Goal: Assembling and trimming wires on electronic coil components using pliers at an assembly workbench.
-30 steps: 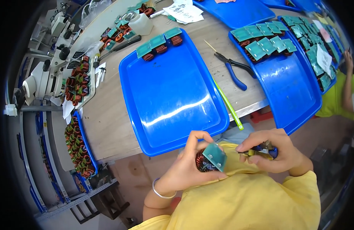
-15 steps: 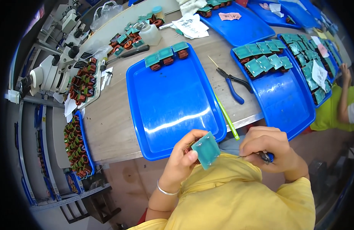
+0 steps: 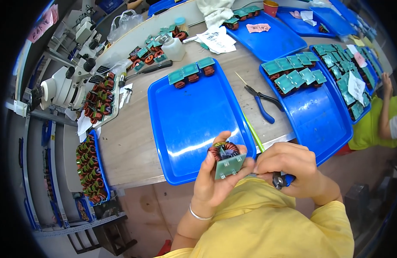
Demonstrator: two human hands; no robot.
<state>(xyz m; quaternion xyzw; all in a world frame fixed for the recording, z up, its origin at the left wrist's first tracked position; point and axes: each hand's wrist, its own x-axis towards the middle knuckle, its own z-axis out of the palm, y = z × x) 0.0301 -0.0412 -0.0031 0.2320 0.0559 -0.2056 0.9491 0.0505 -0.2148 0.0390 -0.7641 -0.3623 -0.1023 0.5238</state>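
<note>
In my left hand (image 3: 213,180) is a small green circuit board (image 3: 230,167) with a copper-wound toroid coil (image 3: 223,151) on it. The board is tilted, its coil side up, and short pins show on its lower face. Closed around small blue-handled pliers (image 3: 281,179), my right hand (image 3: 288,165) is close beside the board; the dark metal head sticks out below the fingers. Its fingertips meet near my left fingertips, and what they pinch is hidden. Just beyond both hands, a blue tray (image 3: 194,112) carries a row of 3 finished-looking boards (image 3: 190,69) at its far end.
Right of the tray lie a yellow-green stick (image 3: 253,131) and long-nose pliers (image 3: 263,107). Another blue tray (image 3: 321,116) bears several boards. Coils fill a tray (image 3: 105,182) at the left, near microscopes (image 3: 56,92). A screwdriver (image 3: 153,69) and a white bottle (image 3: 172,49) lie farther back.
My left hand has turned the board so its coil now faces up. My right hand has moved left, closer to the board, and the pliers' head has turned into view.
</note>
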